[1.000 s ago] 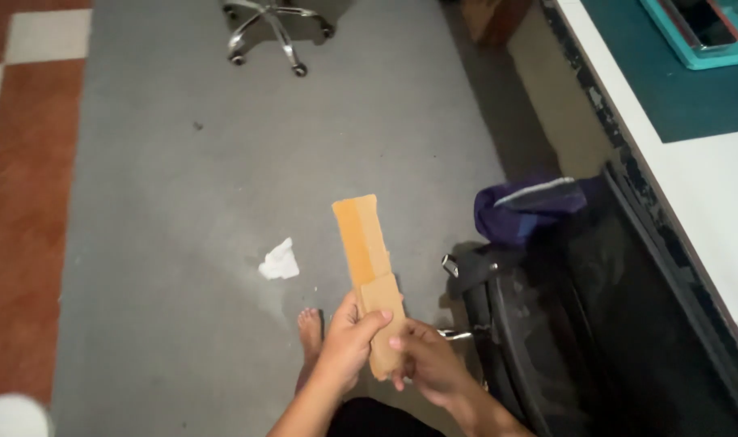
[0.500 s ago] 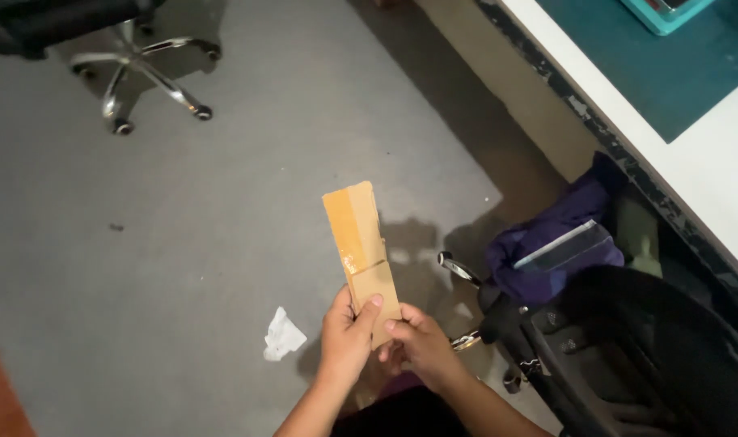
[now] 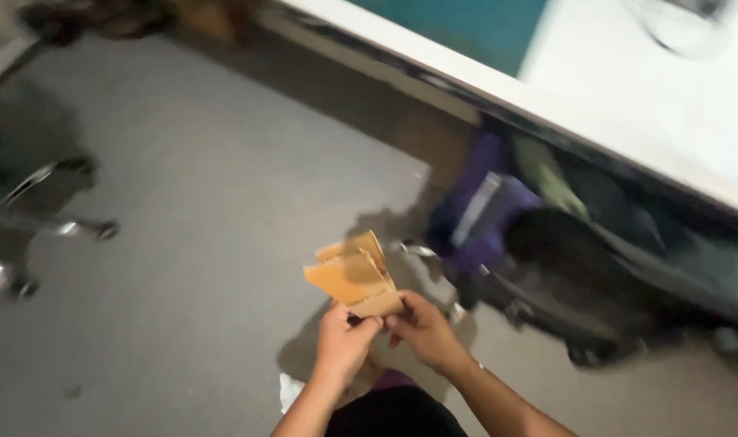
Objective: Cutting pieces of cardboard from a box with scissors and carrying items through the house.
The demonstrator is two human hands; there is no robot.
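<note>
Cardboard strip (image 3: 353, 275), tan, bent over, lower centre of frame.
Left hand (image 3: 342, 338) and right hand (image 3: 421, 328) both pinch its bottom edge; fold probably double, blurred. Grey floor (image 3: 183, 202) behind.

Grey floor (image 3: 191, 210) is stretching across the left, with a swivel chair's chrome base (image 3: 29, 235) blurring at its edge. A white desk (image 3: 628, 105) is running along the top right, a teal mat (image 3: 474, 24) lying on it. Below it, a purple bag (image 3: 482, 214) is sitting against a black office chair (image 3: 595, 275). White crumpled paper (image 3: 289, 392) is peeking out low on the floor.
</note>
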